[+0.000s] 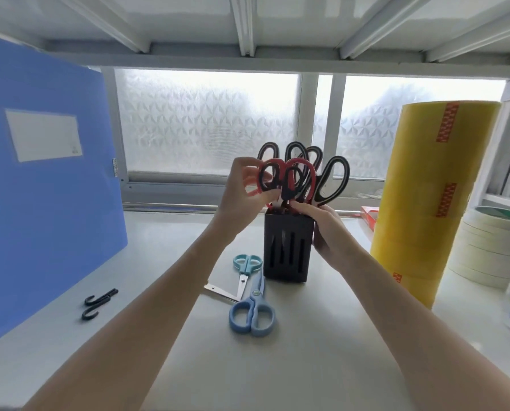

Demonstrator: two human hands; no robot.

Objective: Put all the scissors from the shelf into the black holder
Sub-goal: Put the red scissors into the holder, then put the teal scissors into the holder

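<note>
The black holder (286,250) stands upright in the middle of the white shelf, with several black-handled scissors (332,180) standing in it, handles up. My left hand (241,197) grips the handles of a red-and-black pair of scissors (289,176) whose blades point down into the holder's mouth. My right hand (327,229) clasps the holder's upper right side. Two pairs lie flat on the shelf just left of the holder: small teal scissors (245,269) and larger blue scissors (253,310), their blades crossing.
A tall blue folder (40,185) stands at the left, with two black hooks (98,302) in front of it. A yellow stack of tape rolls (431,197) and flat white tape rolls (491,247) crowd the right. A frosted window closes the back.
</note>
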